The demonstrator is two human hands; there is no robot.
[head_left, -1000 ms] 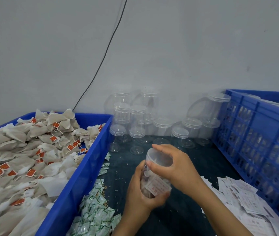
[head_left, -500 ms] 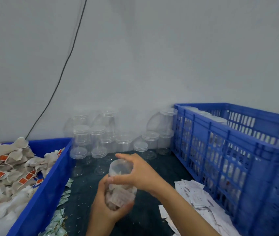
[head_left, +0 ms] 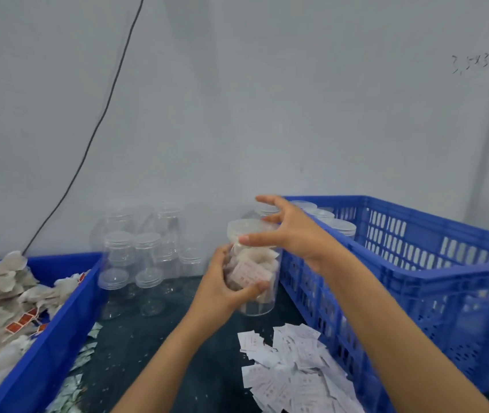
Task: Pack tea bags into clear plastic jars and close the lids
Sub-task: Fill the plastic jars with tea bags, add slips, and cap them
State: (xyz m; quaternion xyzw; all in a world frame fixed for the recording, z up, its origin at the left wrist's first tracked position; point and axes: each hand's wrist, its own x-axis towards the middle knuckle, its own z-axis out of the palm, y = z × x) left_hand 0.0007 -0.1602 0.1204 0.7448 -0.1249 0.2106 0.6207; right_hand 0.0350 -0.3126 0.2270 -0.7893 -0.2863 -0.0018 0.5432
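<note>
left hand [head_left: 222, 286] wraps the clear plastic jar of tea bags [head_left: 253, 274], lifted over the dark table [head_left: 159, 347] | right hand [head_left: 289, 231], wrist bent, fingertips pinching its clear round lid [head_left: 247, 229] | slatted blue crate [head_left: 416, 281] at right edge | blue bin of loose tea bags [head_left: 49, 347] at left edge

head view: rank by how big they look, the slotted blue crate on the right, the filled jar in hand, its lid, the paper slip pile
1. slotted blue crate
2. paper slip pile, though nearness to the camera enlarges it
3. filled jar
4. lid
</note>
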